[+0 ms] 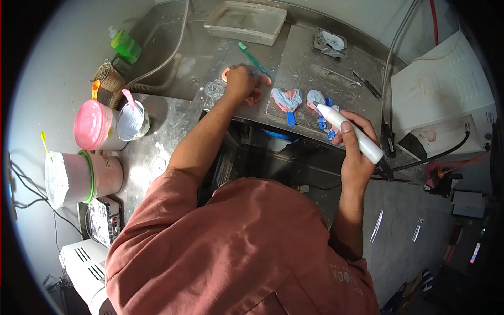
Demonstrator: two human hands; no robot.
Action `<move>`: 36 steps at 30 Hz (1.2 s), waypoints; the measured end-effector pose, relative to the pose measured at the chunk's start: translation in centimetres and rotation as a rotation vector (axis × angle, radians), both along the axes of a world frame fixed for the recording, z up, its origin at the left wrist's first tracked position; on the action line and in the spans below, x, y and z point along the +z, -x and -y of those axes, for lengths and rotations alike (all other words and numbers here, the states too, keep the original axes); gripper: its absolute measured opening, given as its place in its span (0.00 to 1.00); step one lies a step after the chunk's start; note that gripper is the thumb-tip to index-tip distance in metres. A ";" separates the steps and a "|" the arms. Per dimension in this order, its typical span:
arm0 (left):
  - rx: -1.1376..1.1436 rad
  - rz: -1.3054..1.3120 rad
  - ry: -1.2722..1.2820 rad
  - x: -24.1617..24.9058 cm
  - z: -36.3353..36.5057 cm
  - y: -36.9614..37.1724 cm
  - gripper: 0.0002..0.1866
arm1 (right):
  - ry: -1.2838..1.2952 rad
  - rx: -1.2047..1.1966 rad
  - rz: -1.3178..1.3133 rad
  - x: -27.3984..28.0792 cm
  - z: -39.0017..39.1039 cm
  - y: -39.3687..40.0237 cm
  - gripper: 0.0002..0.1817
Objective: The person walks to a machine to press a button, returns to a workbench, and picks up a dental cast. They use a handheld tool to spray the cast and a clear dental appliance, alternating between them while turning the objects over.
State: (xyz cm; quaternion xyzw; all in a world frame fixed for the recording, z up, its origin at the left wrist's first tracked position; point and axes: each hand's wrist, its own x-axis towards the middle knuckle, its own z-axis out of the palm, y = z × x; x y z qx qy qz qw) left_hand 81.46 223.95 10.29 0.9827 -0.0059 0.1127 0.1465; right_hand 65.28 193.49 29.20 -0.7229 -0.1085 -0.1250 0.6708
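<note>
My left hand (241, 83) is lowered over orange-pink pieces (254, 97) on the metal bench; its fingertips are hidden, so any grip cannot be made out. Wrapped in my right hand (356, 137) is a white pen-shaped handpiece (353, 135), its grey tip pointing up and left. Between the hands lies a blue-handled tray (286, 100) filled with pink and pale material. A second blue-handled tray (316, 98) is right by the handpiece tip. Just beyond my left hand rests a green-handled tool (253, 58).
A shallow plastic basin (245, 22) stands at the back. Thin metal tools (366, 84) and a small plaster-smeared block (331, 43) lie back right. Tubs (92, 126), a bowl (133, 122) and a green bottle (125, 45) stand left. A white machine (438, 89) is at right.
</note>
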 end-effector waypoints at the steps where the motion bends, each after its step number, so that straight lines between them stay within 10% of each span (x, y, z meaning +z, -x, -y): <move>1: 0.092 0.090 0.224 1.6 0.0 1.3 0.12 | 0.006 -0.004 0.000 -0.1 0.1 0.1 0.11; 5: 0.208 0.211 0.515 4.7 -5.0 3.8 0.16 | 0.001 -0.096 -0.028 0.3 0.6 0.4 0.12; 13: -0.384 -0.064 0.224 7.2 -9.2 5.1 0.22 | -0.050 -0.011 -0.071 -0.5 -0.5 -1.1 0.13; 23: -0.144 -0.071 0.170 7.7 -7.0 4.3 0.14 | -0.019 0.058 -0.042 0.0 -0.7 -1.6 0.12; 25: -0.153 -0.015 0.833 8.4 -7.0 4.5 0.22 | -0.020 0.052 -0.042 -0.2 -0.3 -1.6 0.12; 27: -0.098 -0.058 0.920 10.6 -5.6 5.8 0.22 | -0.038 0.039 -0.039 -0.2 -0.2 -1.7 0.12; 29: -0.142 -0.216 1.809 12.6 -3.6 7.9 0.22 | -0.043 0.043 -0.032 0.2 -0.5 -1.7 0.12; 36: -0.112 -0.365 2.049 17.4 1.8 14.2 0.22 | 0.114 0.090 0.225 1.5 -2.9 -1.5 0.13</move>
